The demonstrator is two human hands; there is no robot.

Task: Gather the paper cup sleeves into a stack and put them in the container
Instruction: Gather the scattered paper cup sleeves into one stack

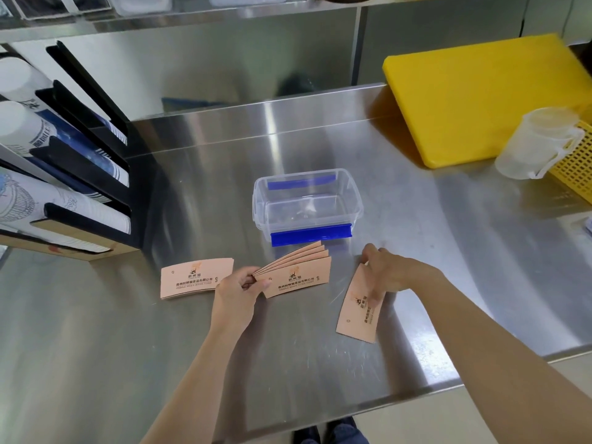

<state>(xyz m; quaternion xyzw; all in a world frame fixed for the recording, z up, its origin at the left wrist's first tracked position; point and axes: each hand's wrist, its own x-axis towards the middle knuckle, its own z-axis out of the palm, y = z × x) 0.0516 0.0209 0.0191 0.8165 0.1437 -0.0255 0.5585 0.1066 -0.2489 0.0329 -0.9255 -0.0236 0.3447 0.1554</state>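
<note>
My left hand (238,285) grips a fanned stack of pink paper cup sleeves (298,272) by its left end, just above the steel counter. One more flat sleeve (192,278) lies on the counter to the left of that hand. My right hand (384,267) rests its fingers on the top end of a lone sleeve (358,310) that lies lengthwise at the right; whether it is pinched or only touched is unclear. A clear plastic container (307,203) with blue latches stands open and empty just behind the stack.
A black cup dispenser rack (80,161) holding white paper cups fills the left side. A yellow cutting board (480,97), a clear measuring jug (538,145) and a yellow basket (576,161) stand at the back right. The counter's front edge (416,398) runs diagonally near me.
</note>
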